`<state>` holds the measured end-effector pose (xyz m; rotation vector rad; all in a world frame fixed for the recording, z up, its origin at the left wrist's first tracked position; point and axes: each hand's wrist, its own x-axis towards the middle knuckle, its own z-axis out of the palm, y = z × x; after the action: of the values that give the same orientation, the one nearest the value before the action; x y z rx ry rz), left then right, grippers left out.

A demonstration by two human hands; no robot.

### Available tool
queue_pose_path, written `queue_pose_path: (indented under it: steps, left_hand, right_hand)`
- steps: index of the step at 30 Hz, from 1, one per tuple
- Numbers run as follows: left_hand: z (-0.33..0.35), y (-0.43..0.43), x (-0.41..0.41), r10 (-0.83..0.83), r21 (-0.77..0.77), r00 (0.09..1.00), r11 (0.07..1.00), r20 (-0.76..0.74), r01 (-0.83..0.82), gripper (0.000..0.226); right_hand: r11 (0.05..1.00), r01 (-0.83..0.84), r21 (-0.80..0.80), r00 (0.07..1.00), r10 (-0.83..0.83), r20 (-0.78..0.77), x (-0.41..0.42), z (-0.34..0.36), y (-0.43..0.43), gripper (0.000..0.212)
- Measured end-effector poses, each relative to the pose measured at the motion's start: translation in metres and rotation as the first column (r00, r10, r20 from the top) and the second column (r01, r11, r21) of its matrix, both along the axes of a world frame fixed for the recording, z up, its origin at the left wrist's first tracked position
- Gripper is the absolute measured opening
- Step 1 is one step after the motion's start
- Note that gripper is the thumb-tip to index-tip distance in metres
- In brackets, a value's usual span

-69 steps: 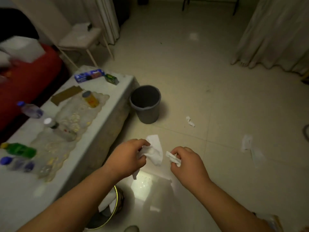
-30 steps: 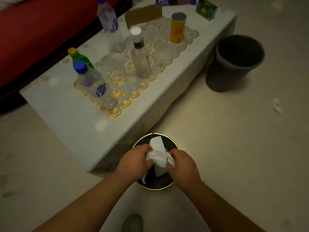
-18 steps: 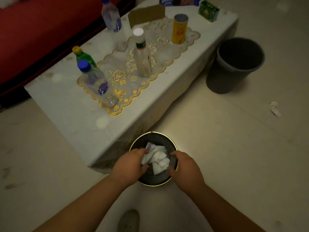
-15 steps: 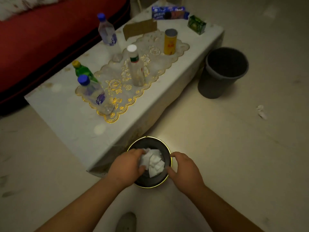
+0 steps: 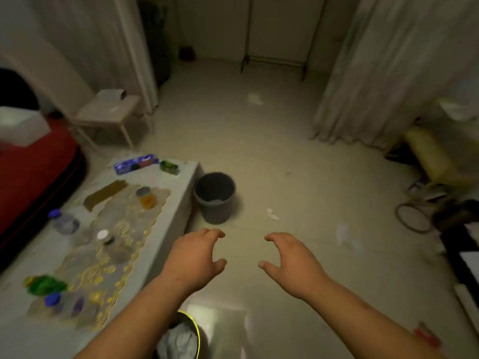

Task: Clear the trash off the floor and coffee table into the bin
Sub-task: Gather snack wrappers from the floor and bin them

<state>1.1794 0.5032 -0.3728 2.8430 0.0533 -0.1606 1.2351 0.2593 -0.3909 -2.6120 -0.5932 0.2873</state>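
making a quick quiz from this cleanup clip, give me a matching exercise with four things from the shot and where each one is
Things:
1. grey bucket
2. gold-rimmed bin
3. yellow can
4. small paper scrap

Places:
A. on the lace mat on the coffee table
B. on the floor to the right of the grey bucket
C. under the left forearm, white tissue inside
D. on the floor at the table's far corner

Pairs: 1-D, 2-C, 3-A, 4-B
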Motion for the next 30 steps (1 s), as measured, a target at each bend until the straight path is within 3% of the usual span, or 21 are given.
queue_pose_path:
  steps: [7,17,30]
  left_hand:
    - [0.114,-0.168,0.057,-0.335,0.024,0.937,0.942,0.101,0.335,0.062]
    - [0.157,-0.438,0.09,-0.626,0.083,0.779,0.779,0.04,0.622,0.067]
    - [0.152,-0.639,0.144,-0.823,0.167,0.569,0.561,0.005,0.811,0.07]
  right_hand:
    - [0.953,0.301,-0.034,0.949,-0.295,0.114,-0.024,0.11,-0.176,0.067]
    - [0.779,0.622,-0.082,0.782,-0.615,0.099,-0.067,0.153,-0.445,0.073]
    - [0.551,0.826,-0.114,0.562,-0.82,0.106,-0.084,0.152,-0.584,0.068]
